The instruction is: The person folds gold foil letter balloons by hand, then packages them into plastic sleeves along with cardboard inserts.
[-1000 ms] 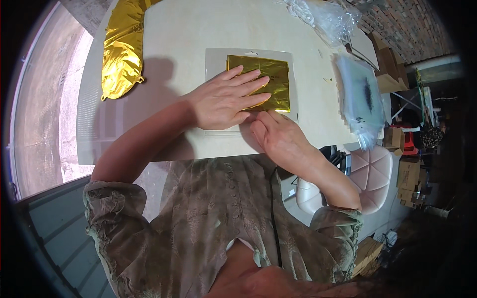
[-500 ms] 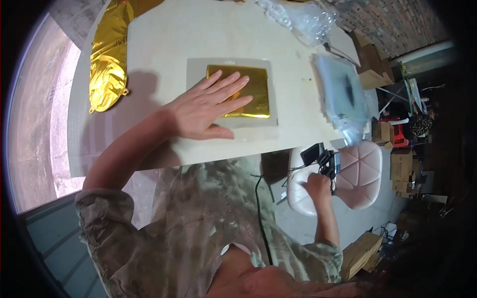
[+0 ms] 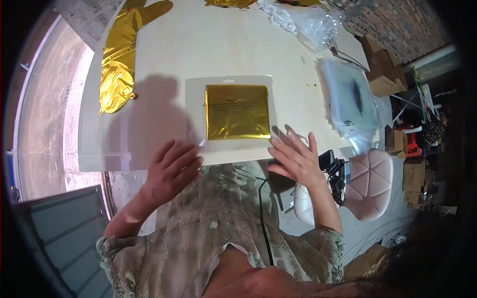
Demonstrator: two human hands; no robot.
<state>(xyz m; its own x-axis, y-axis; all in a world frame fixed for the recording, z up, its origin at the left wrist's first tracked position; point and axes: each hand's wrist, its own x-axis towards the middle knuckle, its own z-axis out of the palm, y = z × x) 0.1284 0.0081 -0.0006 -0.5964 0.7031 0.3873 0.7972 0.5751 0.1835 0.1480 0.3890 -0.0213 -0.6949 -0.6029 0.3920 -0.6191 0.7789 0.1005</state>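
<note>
A folded gold foil sheet (image 3: 237, 111) lies flat inside a clear plastic bag (image 3: 195, 107) with a hang hole in its far edge, near the table's front edge. My left hand (image 3: 174, 171) is by the bag's near left corner, fingers stretched out and slightly apart. A small white glint shows by its fingertips; whether they touch the bag is hard to tell. At the near right corner, my right hand (image 3: 298, 159) has its fingers spread and holds nothing. A long gold foil balloon (image 3: 118, 69), flat and crinkled, lies at the table's far left.
The pale table (image 3: 169, 54) ends just in front of me. On its right is a stack of clear bags (image 3: 345, 97); crumpled clear plastic (image 3: 310, 25) lies behind it. A white padded chair (image 3: 370, 184) with black devices (image 3: 338, 174) stands at the right. Cardboard boxes (image 3: 382, 67) stand beyond.
My left hand has lifted off the gold foil and drawn back to the bag's near left corner. My right hand has come up from the chair to the bag's right side.
</note>
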